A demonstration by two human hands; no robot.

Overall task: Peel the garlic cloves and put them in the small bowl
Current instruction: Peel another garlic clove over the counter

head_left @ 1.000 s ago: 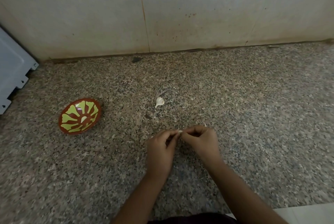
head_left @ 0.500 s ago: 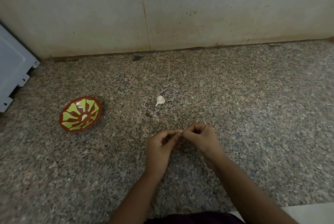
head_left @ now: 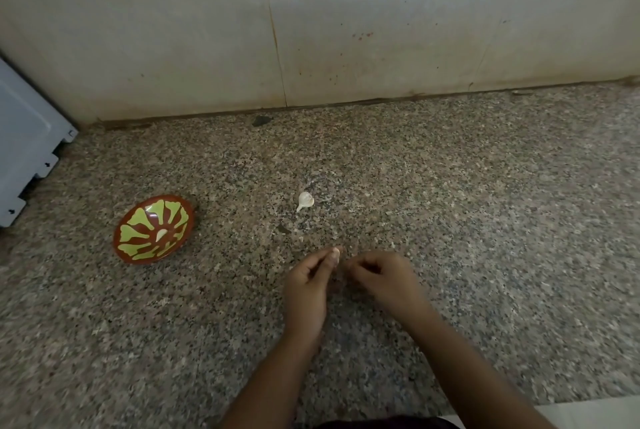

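1. Landmark: the small round glossy bowl, red-brown with yellow-green petal shapes [head_left: 135, 220]. One pale peeled clove [head_left: 161, 234] lies at its centre.
2. The left hand [head_left: 308, 286] is right of the bowl and nearer the person. Thumb and fingertips pinch a small pale garlic clove [head_left: 335, 254], and the other fingers are curled under.
3. The right hand [head_left: 384, 276] is farther right of the bowl, just beside the left hand and a slim gap from the held clove. Its fingers are curled inward. Whether they pinch a scrap of skin cannot be told.
4. A white unpeeled clove with a pointed papery tail [head_left: 305, 200] lies right of the bowl and slightly nearer the wall, on the speckled granite counter [head_left: 485, 220].
5. Handling, as judged: a clove is very light, firm and probably slick once bare. Its skin is thin, dry and easily torn. The best hold is by the two ends, with a nail started at the blunt root end.
6. Textures: the counter is hard polished stone, and the beige wall tile [head_left: 450, 30] behind the bowl is matte and stained. A white ribbed appliance panel [head_left: 24, 151] stands left of the bowl.
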